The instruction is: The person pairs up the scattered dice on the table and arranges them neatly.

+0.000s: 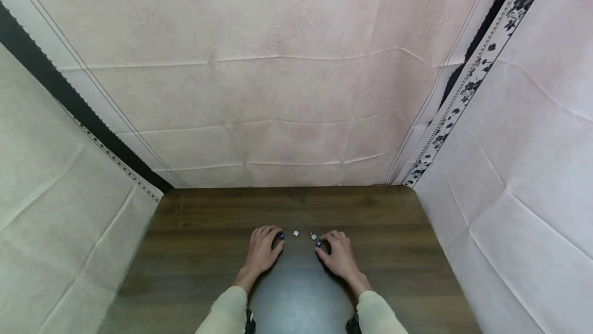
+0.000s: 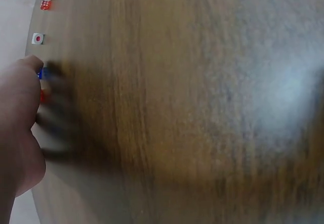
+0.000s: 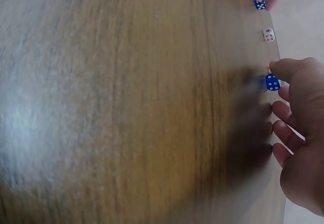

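On the brown wooden table, my left hand [image 1: 263,249] pinches a blue die [image 1: 281,236] between thumb and fingertip. A red die [image 2: 42,96] shows just beside that blue die in the left wrist view, partly behind the hand. My right hand [image 1: 340,255] pinches another blue die [image 3: 273,82] by thumb and forefinger, its other fingers bent and resting low. Right at this die, up and to the left, stand a white die [image 1: 313,237] and a red die [image 2: 45,5]. Between the two hands sits one white die [image 1: 296,233] on its own.
The wooden table [image 1: 208,210] runs up to a pale patterned cloth [image 1: 278,92] hung behind it. More pale cloth closes in the left side [image 1: 60,195] and the right side [image 1: 523,169]. Light glares on the table between the forearms.
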The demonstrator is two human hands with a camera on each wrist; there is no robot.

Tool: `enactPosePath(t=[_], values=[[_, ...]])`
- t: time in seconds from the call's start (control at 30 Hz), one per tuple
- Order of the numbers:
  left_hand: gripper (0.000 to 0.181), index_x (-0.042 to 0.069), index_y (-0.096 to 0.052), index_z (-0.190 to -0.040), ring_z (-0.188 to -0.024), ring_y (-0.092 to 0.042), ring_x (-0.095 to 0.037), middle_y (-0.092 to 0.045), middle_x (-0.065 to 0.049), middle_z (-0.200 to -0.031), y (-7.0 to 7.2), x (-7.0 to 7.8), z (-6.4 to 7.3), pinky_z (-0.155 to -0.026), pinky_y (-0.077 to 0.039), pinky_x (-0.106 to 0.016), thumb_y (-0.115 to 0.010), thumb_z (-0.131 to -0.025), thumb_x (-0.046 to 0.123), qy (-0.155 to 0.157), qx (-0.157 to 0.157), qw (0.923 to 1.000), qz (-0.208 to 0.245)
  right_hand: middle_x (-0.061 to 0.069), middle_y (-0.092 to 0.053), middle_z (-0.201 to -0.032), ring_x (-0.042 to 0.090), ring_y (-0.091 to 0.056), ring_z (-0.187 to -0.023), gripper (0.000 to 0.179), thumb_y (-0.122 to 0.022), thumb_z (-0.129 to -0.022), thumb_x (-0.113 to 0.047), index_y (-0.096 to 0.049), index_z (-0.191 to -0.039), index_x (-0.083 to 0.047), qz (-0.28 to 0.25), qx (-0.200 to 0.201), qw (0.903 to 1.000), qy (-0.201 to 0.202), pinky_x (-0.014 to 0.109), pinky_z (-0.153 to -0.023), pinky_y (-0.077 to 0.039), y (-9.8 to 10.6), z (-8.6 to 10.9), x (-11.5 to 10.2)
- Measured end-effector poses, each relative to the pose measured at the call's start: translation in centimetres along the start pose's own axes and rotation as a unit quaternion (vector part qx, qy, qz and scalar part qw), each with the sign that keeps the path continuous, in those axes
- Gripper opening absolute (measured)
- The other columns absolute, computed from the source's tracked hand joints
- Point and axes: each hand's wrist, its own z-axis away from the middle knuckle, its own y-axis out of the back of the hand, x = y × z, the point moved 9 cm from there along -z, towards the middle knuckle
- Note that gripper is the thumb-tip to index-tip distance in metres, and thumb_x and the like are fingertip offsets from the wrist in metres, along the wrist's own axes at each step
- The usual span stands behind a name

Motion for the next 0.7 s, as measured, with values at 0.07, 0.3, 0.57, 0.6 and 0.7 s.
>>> enactPosePath(t=[0.07, 0.3, 0.57, 0.6, 0.7], values=[[0.033, 0.010, -0.079, -0.133, -0.141, -0.064, -0.041, -0.076, -0.012, -0.141, 0.02, 0.07, 0.00, -0.126, -0.039, -0.075, -0.084, -0.103, 0.024, 0.002, 0.003, 1.0000, 0.005, 0.006, -0.076, -0.116, 0.028, -0.066, -0.110, 0.025, -0.094, -0.094, -0.023, -0.084, -0.114, -0.012, -0.001, -0.001, 1.0000, -0.004, 0.053, -0.099, -0.050, -0.07, -0.02, 0.08], [0.025, 0.011, -0.081, -0.126, -0.140, -0.065, -0.041, -0.076, -0.012, -0.139, 0.18, 0.22, -0.01, -0.125, -0.040, -0.075, -0.084, -0.104, 0.022, 0.006, 0.015, 0.9998, 0.010, 0.005, -0.076, -0.114, 0.027, -0.065, -0.110, 0.019, -0.093, -0.094, -0.022, -0.084, -0.109, -0.015, 0.003, -0.008, 0.9997, -0.023, 0.049, -0.097, -0.047, -0.36, -0.21, 0.37], [0.019, 0.012, -0.083, -0.118, -0.131, -0.067, -0.040, -0.077, -0.010, -0.135, 0.00, 0.11, 0.07, -0.119, -0.043, -0.072, -0.085, -0.101, 0.019, -0.001, 0.047, 0.9987, 0.019, 0.005, -0.074, -0.110, 0.027, -0.063, -0.108, 0.015, -0.093, -0.094, -0.020, -0.084, -0.105, -0.015, -0.004, -0.001, 0.9995, -0.031, 0.046, -0.095, -0.044, -0.55, -0.18, 0.69], [0.019, 0.012, -0.083, -0.118, -0.131, -0.067, -0.040, -0.077, -0.011, -0.135, -0.04, 0.06, 0.06, -0.119, -0.043, -0.072, -0.086, -0.101, 0.019, 0.000, 0.048, 0.9986, 0.021, 0.005, -0.074, -0.110, 0.028, -0.063, -0.108, 0.015, -0.093, -0.094, -0.020, -0.084, -0.104, -0.015, -0.005, 0.001, 0.9995, -0.030, 0.046, -0.095, -0.044, -0.56, -0.18, 0.69], [0.018, 0.012, -0.083, -0.117, -0.130, -0.067, -0.040, -0.077, -0.011, -0.135, 0.00, 0.02, 0.05, -0.119, -0.044, -0.071, -0.086, -0.101, 0.018, 0.005, 0.049, 0.9987, 0.017, 0.006, -0.074, -0.109, 0.029, -0.063, -0.106, 0.015, -0.095, -0.093, -0.019, -0.085, -0.103, -0.014, -0.005, 0.013, 0.9996, -0.023, 0.046, -0.093, -0.044, -0.53, -0.14, 0.64]])
